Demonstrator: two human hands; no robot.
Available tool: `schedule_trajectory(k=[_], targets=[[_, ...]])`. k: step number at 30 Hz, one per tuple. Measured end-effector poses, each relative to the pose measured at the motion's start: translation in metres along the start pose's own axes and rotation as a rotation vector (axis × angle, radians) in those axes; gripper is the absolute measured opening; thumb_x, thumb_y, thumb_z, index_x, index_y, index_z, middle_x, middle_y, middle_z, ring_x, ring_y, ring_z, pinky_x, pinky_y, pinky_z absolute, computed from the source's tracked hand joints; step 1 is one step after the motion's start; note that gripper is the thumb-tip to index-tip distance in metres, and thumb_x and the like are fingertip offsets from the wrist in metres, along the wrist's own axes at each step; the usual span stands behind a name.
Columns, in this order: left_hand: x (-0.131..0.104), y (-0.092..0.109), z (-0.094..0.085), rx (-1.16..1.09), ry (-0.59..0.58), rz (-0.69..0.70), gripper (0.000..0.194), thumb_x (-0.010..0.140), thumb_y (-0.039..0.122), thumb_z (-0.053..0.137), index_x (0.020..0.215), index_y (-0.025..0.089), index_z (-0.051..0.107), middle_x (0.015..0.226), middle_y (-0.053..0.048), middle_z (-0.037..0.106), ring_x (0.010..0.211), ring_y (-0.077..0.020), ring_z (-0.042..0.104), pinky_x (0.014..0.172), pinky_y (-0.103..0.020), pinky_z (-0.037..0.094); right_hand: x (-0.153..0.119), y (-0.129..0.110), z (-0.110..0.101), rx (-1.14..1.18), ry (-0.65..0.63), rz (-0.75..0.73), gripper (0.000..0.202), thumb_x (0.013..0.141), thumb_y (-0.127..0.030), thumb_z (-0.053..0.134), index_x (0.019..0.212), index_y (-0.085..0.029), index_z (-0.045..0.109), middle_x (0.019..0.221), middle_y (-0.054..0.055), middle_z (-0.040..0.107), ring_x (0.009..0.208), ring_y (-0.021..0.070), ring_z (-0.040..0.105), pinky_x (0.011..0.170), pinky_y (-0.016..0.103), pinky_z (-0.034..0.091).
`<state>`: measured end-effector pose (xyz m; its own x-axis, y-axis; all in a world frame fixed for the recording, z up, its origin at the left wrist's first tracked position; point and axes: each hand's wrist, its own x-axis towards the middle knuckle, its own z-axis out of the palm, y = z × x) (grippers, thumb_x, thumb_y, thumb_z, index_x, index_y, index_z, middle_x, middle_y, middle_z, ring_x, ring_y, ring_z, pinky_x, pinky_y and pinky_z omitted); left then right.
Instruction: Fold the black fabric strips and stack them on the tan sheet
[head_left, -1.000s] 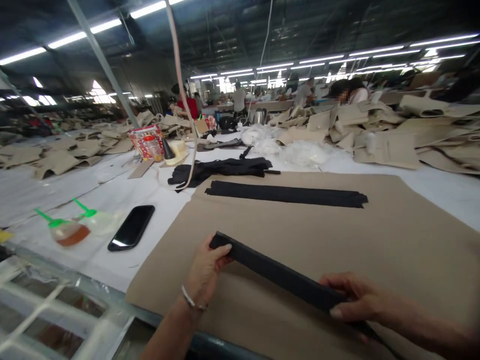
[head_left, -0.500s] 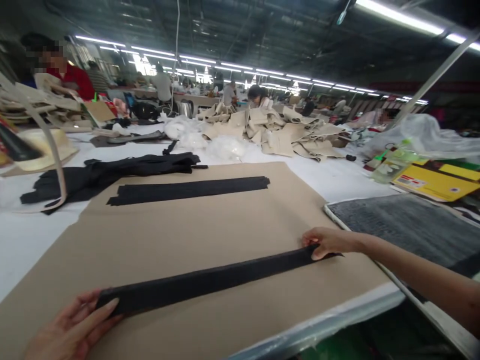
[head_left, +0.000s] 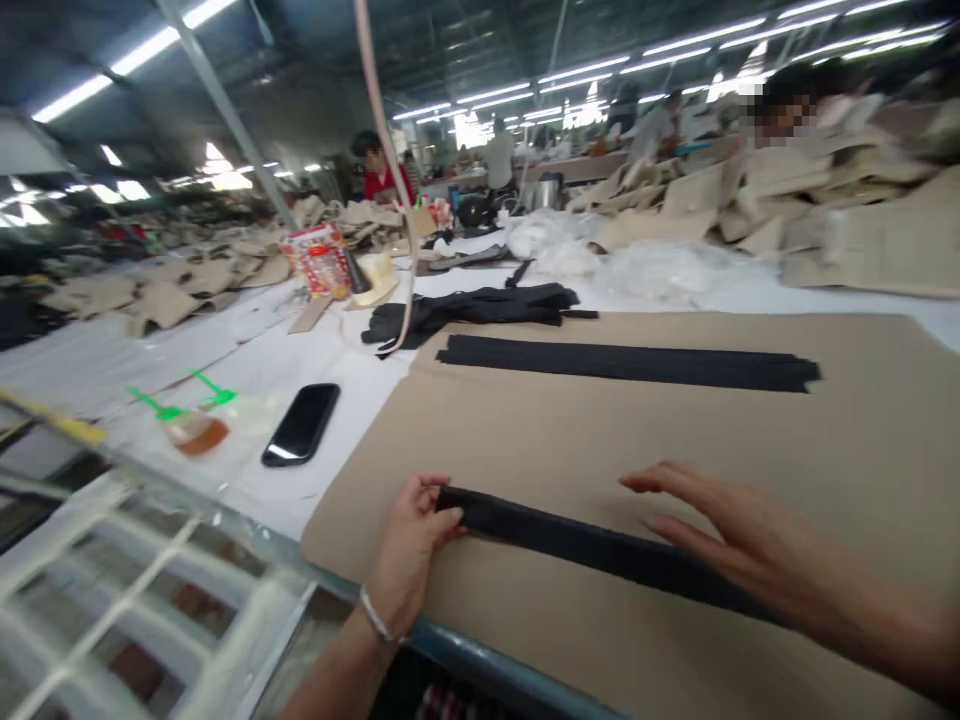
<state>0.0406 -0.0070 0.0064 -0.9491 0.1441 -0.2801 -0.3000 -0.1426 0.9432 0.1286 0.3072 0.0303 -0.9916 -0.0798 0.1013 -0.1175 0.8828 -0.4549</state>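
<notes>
Left hand (head_left: 412, 542) pinching, right hand (head_left: 739, 532) outstretched, both at the near black strip (head_left: 555, 535)
Left thumb and fingers clasp the strip's left end, left forearm (head_left: 337, 658) on its near side; right fingers extend above or beside it, thumb apart, right forearm (head_left: 881, 622) angling from its right.

Black phone (head_left: 301, 426) near green-spouted bottles (head_left: 198, 433)

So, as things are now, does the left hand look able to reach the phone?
Probably yes: the phone lies uncovered on the white surface, and nothing visible stands between it and the left hand. That hand would likely first release the black strip it holds.
</notes>
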Motion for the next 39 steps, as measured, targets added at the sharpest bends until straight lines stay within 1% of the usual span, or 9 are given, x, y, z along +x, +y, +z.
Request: schedule_trajectory(k=[4, 8, 10, 13, 17, 19, 26, 30, 39], targets=[[0.001, -0.007, -0.004, -0.023, 0.017, 0.032, 0.045, 0.062, 0.017, 0.072, 0.101, 0.016, 0.050, 0.082, -0.002, 0.065, 0.073, -0.0148, 0.062, 0.063, -0.024, 0.052, 0.057, -0.086, 0.056, 0.185, -0.205, -0.109, 0.038, 0.093, -0.032, 0.051, 0.130, -0.022, 0.055, 0.128, 0.008, 0.058, 0.118, 0.0240, 0.052, 0.101, 0.042, 0.037], [0.004, -0.015, -0.013, 0.035, -0.026, 0.078, 0.041, 0.068, 0.015, 0.067, 0.104, 0.017, 0.047, 0.086, -0.004, 0.065, 0.079, -0.0171, 0.064, 0.067, -0.027, 0.053, 0.088, -0.119, 0.088, 0.200, -0.233, -0.049, 0.024, 0.087, -0.017, 0.057, 0.110, -0.023, 0.063, 0.109, 0.003, 0.066, 0.104, 0.0208, 0.057, 0.089, 0.037, 0.037], [0.005, -0.017, -0.020, 0.211, 0.034, 0.190, 0.038, 0.072, 0.013, 0.063, 0.107, 0.017, 0.049, 0.092, -0.006, 0.064, 0.086, -0.0199, 0.065, 0.072, -0.033, 0.055, 0.092, -0.121, 0.097, 0.180, -0.217, -0.018, 0.019, 0.085, -0.012, 0.057, 0.099, -0.023, 0.065, 0.099, 0.001, 0.067, 0.097, 0.0204, 0.057, 0.083, 0.036, 0.035], [0.003, -0.019, -0.031, 0.662, 0.141, 0.570, 0.035, 0.080, 0.010, 0.056, 0.114, 0.020, 0.054, 0.110, -0.009, 0.061, 0.103, -0.0235, 0.060, 0.089, -0.044, 0.052, 0.094, -0.120, 0.104, 0.151, -0.204, -0.004, 0.018, 0.084, -0.010, 0.058, 0.094, -0.023, 0.064, 0.096, 0.000, 0.066, 0.095, 0.0214, 0.056, 0.081, 0.036, 0.032], [0.000, -0.021, -0.042, 1.137, -0.163, 0.960, 0.033, 0.091, 0.006, 0.042, 0.117, 0.020, 0.058, 0.114, -0.008, 0.062, 0.108, -0.0232, 0.057, 0.096, -0.044, 0.050, 0.098, -0.122, 0.105, 0.139, -0.214, -0.017, 0.017, 0.083, -0.009, 0.060, 0.093, -0.022, 0.063, 0.095, 0.000, 0.065, 0.095, 0.0210, 0.055, 0.080, 0.035, 0.031], [0.000, -0.024, -0.045, 1.245, -0.249, 1.007, 0.033, 0.092, 0.006, 0.042, 0.119, 0.016, 0.058, 0.116, -0.010, 0.063, 0.108, -0.0236, 0.056, 0.096, -0.043, 0.051, 0.102, -0.123, 0.106, 0.140, -0.222, -0.028, 0.016, 0.083, -0.009, 0.061, 0.092, -0.022, 0.063, 0.095, 0.000, 0.064, 0.095, 0.0210, 0.054, 0.079, 0.034, 0.032], [0.002, -0.032, -0.051, 1.320, -0.209, 1.051, 0.032, 0.093, 0.008, 0.044, 0.122, 0.009, 0.057, 0.123, -0.013, 0.062, 0.115, -0.0251, 0.055, 0.101, -0.042, 0.050, 0.110, -0.121, 0.115, 0.153, -0.227, -0.084, 0.012, 0.086, -0.009, 0.058, 0.091, -0.020, 0.062, 0.092, 0.002, 0.063, 0.092, 0.0212, 0.053, 0.082, 0.036, 0.035], [0.002, -0.027, -0.055, 1.317, -0.176, 1.040, 0.029, 0.092, 0.011, 0.047, 0.120, 0.008, 0.058, 0.121, -0.013, 0.063, 0.113, -0.0253, 0.056, 0.100, -0.043, 0.051, 0.111, -0.119, 0.118, 0.185, -0.205, -0.144, 0.014, 0.086, -0.007, 0.056, 0.092, -0.018, 0.062, 0.094, 0.004, 0.061, 0.093, 0.0210, 0.052, 0.085, 0.035, 0.037], [0.008, -0.014, -0.064, 1.397, -0.298, 1.043, 0.030, 0.093, 0.014, 0.048, 0.121, 0.009, 0.058, 0.123, -0.013, 0.062, 0.114, -0.0252, 0.057, 0.099, -0.042, 0.052, 0.111, -0.125, 0.121, 0.181, -0.195, -0.132, 0.021, 0.088, -0.005, 0.053, 0.099, -0.018, 0.064, 0.099, 0.006, 0.062, 0.097, 0.0217, 0.053, 0.090, 0.037, 0.039]])
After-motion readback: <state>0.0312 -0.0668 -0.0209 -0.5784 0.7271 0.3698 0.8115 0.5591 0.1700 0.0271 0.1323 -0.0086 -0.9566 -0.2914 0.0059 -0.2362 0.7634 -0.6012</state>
